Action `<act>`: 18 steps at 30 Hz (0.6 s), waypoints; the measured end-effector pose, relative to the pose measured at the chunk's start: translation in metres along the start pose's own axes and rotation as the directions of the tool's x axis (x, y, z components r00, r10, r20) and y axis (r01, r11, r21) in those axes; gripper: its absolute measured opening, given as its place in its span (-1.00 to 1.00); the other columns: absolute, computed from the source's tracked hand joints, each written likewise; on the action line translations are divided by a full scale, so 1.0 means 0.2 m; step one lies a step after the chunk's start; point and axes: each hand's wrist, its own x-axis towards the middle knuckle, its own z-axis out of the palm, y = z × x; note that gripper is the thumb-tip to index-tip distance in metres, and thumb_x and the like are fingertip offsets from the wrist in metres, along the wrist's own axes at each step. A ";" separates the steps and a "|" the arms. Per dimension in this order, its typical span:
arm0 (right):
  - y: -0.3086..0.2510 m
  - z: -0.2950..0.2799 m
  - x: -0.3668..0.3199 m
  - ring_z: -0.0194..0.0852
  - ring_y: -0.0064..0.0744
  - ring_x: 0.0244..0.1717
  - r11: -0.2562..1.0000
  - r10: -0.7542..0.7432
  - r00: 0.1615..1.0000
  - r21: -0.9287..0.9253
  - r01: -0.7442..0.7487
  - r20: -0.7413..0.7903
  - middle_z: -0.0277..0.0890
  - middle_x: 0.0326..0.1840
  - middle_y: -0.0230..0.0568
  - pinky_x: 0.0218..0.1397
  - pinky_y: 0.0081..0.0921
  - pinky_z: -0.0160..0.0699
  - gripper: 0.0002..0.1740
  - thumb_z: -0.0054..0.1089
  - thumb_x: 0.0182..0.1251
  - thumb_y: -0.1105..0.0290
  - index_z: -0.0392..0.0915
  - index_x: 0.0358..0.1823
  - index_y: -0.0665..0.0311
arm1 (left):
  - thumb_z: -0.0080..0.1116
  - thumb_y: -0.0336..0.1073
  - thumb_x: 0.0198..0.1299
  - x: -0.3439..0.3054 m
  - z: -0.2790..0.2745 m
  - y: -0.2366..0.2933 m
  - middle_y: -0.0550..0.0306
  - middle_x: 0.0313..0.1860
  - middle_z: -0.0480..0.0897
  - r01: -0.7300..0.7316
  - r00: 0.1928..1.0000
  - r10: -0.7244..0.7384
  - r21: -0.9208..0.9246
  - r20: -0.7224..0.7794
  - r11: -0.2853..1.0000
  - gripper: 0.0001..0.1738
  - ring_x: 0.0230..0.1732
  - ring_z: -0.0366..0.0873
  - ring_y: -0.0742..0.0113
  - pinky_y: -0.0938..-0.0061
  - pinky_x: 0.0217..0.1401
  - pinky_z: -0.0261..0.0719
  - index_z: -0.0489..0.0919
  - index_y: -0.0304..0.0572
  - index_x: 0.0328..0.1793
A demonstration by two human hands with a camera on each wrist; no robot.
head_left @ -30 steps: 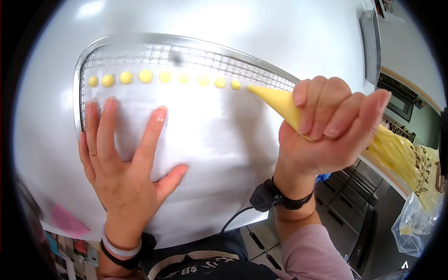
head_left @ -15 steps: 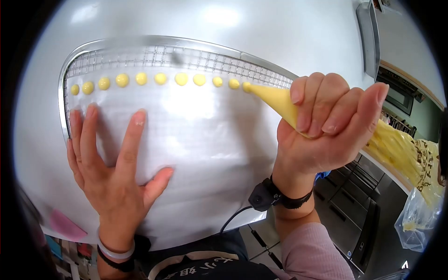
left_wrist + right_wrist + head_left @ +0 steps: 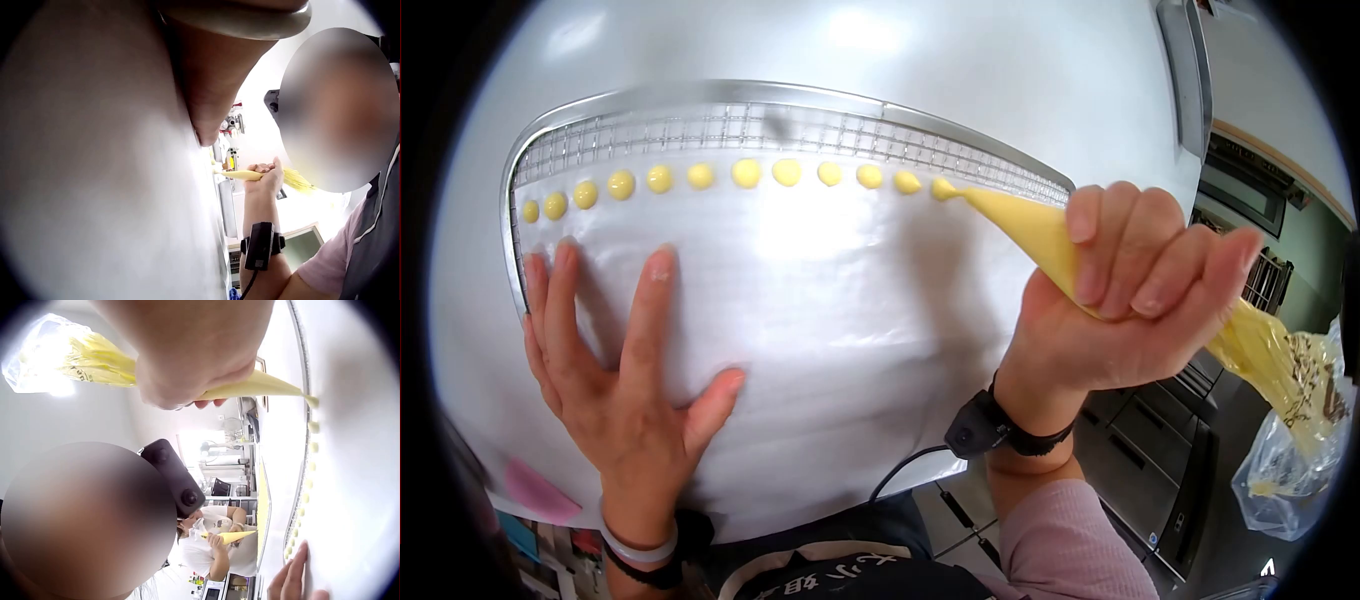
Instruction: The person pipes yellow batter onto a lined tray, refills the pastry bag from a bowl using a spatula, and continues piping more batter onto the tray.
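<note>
My right hand [image 3: 1135, 280] grips a clear piping bag [image 3: 1025, 232] filled with pale yellow batter. Its narrow tip meets the rightmost yellow dot [image 3: 943, 188] on a white paper sheet [image 3: 830, 320]. Several round yellow dots [image 3: 746, 172] run in one row along the sheet's far edge. In the right wrist view, a thin strand joins the bag's tip to a dot [image 3: 312, 400]. Fingers spread, my left hand [image 3: 625, 400] rests on the sheet's left side, below the row. The sheet lies over a metal-rimmed wire mesh tray [image 3: 730, 92].
A white worktop [image 3: 1000, 90] surrounds the tray. A pink piece [image 3: 540, 492] lies at its near left edge. The bag's loose plastic end [image 3: 1285, 470] hangs at the right, over dark drawers [image 3: 1145, 440]. Another person [image 3: 209, 547] holding a yellow piping bag appears in the right wrist view.
More yellow dots stand at the right end of the row. The bag's tip has moved right along the paper. The tray and left hand appear farther left in view, the hand still flat.
</note>
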 end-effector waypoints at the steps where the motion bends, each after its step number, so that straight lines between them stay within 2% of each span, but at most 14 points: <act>1: 0.00 -0.01 0.00 -0.22 -0.71 -0.86 1.000 0.000 1.000 -0.004 0.000 -0.001 -0.06 -0.90 -0.55 -0.67 -0.71 0.07 -0.45 -0.41 0.44 0.15 0.04 -0.82 0.00 | -0.03 0.29 0.01 0.00 0.00 0.00 -0.12 0.31 0.16 -0.002 1.000 0.002 -0.003 0.000 1.000 -0.27 0.37 0.01 -0.12 0.07 0.33 0.05 0.41 0.04 0.23; 3: 0.02 -0.05 0.00 -0.22 -0.71 -0.86 0.995 0.006 1.000 -0.100 -0.006 0.000 -0.06 -0.90 -0.54 -0.67 -0.70 0.08 -0.45 -0.42 0.44 0.16 0.04 -0.82 0.00 | -0.05 0.29 0.02 -0.01 0.01 0.00 -0.12 0.31 0.14 -0.022 1.000 0.022 0.026 0.001 0.999 -0.27 0.38 -0.01 -0.12 0.07 0.34 0.04 0.39 0.05 0.24; 4: 0.02 -0.06 0.00 -0.21 -0.71 -0.86 0.995 0.047 0.999 -0.083 -0.046 0.014 -0.06 -0.90 -0.54 -0.67 -0.69 0.09 -0.45 -0.41 0.44 0.16 0.05 -0.82 0.01 | -0.05 0.29 0.02 0.00 0.00 0.00 -0.12 0.31 0.14 -0.026 1.000 0.026 0.024 0.000 0.999 -0.27 0.38 -0.01 -0.12 0.07 0.34 0.04 0.39 0.05 0.24; 8: 0.05 -0.09 0.00 -0.22 -0.72 -0.86 0.998 0.047 0.997 -0.033 -0.045 0.057 -0.07 -0.90 -0.54 -0.66 -0.68 0.10 -0.45 -0.41 0.43 0.16 0.05 -0.82 0.01 | -0.08 0.31 0.04 0.01 0.00 0.01 -0.12 0.32 0.13 -0.026 1.000 0.026 0.039 0.007 0.999 -0.26 0.38 -0.02 -0.12 0.07 0.34 0.03 0.38 0.03 0.25; 11: 0.02 -0.10 0.01 -0.22 -0.72 -0.86 0.997 0.014 0.999 -0.074 -0.011 0.036 -0.07 -0.90 -0.55 -0.66 -0.69 0.09 -0.45 -0.41 0.43 0.15 0.03 -0.83 0.01 | -0.08 0.30 0.05 0.01 0.01 0.00 -0.12 0.32 0.12 -0.036 0.999 0.036 0.043 0.003 0.998 -0.26 0.38 -0.02 -0.12 0.06 0.34 0.03 0.37 0.01 0.25; 13: -0.03 -0.10 0.01 -0.25 -0.71 -0.87 0.999 0.002 0.997 -0.053 -0.006 -0.074 -0.06 -0.91 -0.55 -0.66 -0.70 0.06 -0.45 -0.40 0.43 0.14 0.02 -0.83 0.01 | -0.08 0.29 0.05 0.00 0.01 0.00 -0.12 0.32 0.11 -0.044 0.999 0.044 0.035 0.000 0.998 -0.26 0.39 -0.02 -0.12 0.05 0.34 0.03 0.37 0.01 0.25; 15: 0.00 -0.12 0.00 -0.26 -0.71 -0.87 0.992 -0.020 0.996 -0.124 0.010 -0.084 -0.07 -0.91 -0.55 -0.68 -0.71 0.02 -0.44 -0.39 0.42 0.14 0.01 -0.84 0.00 | -0.08 0.28 0.05 0.00 0.01 0.00 -0.12 0.33 0.10 -0.039 0.999 0.039 0.040 0.008 0.998 -0.27 0.39 -0.03 -0.12 0.05 0.34 0.02 0.37 0.01 0.26; 18: 0.03 -0.14 -0.01 -0.24 -0.71 -0.86 0.995 0.049 0.999 -0.092 -0.047 0.016 -0.09 -0.90 -0.55 -0.68 -0.71 -0.03 -0.45 -0.38 0.42 0.15 0.00 -0.83 0.00 | -0.07 0.27 0.06 -0.01 0.02 -0.01 -0.12 0.33 0.09 -0.059 0.998 0.059 0.036 -0.016 0.998 -0.27 0.40 -0.05 -0.12 0.05 0.35 0.02 0.36 0.00 0.26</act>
